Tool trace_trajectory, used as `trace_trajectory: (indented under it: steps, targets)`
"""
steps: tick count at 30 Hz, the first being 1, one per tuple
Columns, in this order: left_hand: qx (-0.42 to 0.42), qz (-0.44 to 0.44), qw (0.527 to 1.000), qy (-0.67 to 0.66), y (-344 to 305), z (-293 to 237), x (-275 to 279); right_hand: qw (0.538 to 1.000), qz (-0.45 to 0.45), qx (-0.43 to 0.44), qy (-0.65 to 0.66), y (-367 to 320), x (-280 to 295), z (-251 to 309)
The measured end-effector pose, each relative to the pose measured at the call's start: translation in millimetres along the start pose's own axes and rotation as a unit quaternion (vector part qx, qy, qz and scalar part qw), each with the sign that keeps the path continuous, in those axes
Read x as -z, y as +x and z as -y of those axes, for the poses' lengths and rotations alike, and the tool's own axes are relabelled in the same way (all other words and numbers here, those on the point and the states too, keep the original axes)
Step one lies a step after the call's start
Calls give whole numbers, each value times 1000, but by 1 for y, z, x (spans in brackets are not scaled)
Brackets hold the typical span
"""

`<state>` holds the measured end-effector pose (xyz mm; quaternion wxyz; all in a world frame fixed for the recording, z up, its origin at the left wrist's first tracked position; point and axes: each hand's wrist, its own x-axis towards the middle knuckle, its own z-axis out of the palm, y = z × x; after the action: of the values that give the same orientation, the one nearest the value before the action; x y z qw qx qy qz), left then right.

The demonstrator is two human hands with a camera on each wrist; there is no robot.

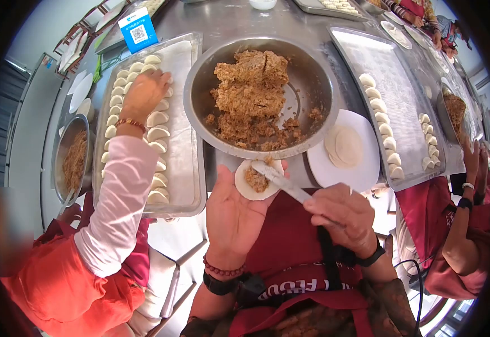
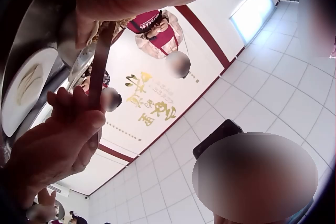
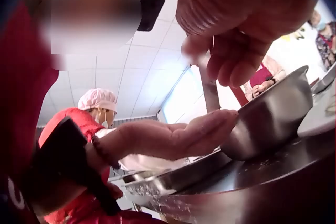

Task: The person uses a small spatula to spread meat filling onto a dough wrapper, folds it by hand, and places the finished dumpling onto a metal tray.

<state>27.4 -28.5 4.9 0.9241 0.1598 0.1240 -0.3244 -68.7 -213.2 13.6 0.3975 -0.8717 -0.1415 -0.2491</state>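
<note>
My left hand (image 1: 230,205) lies palm up and carries a round dumpling wrapper (image 1: 246,190) on its fingers. In the right wrist view the fingers of this left hand (image 3: 181,137) look almost straight. A lump of brown filling (image 1: 254,178) sits at the wrapper's centre. My right hand (image 1: 343,216) grips a flat filling spatula (image 1: 290,187), its tip laid on the filling. Just beyond both hands stands a wide metal bowl (image 1: 199,115) with a mound of the same filling (image 1: 250,84). Right of it, a white plate (image 1: 363,163) bears stacked wrappers (image 1: 344,146).
On the left, a metal tray (image 1: 187,73) holds rows of folded dumplings, with another person's hand (image 1: 145,90) over it. A second tray (image 1: 363,48) with dumplings lies to the right. Another filling bowl (image 1: 59,157) is at far left; people work at far right.
</note>
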Motion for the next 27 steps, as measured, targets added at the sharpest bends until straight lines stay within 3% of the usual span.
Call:
trace_trajectory:
  steps: [5, 11, 17, 23, 27]
  targets:
    - [-9, -12, 1000, 27, -4, 2, 2, 999, 29, 36, -21, -15, -9, 6]
    - [-21, -28, 999, 20, -8, -2, 7, 994, -31, -36, 101, -30, 0, 8]
    - [-27, -27, 999, 11, -10, 0, 15, 996, -45, -60, 49, -24, -7, 12]
    - [-38, -33, 999, 16, -14, -1, 18, 1000, 2, 15, 25, -27, -7, 17]
    - [-26, -20, 999, -1, -13, 0, 20, 999, -27, -15, 27, -26, -6, 16]
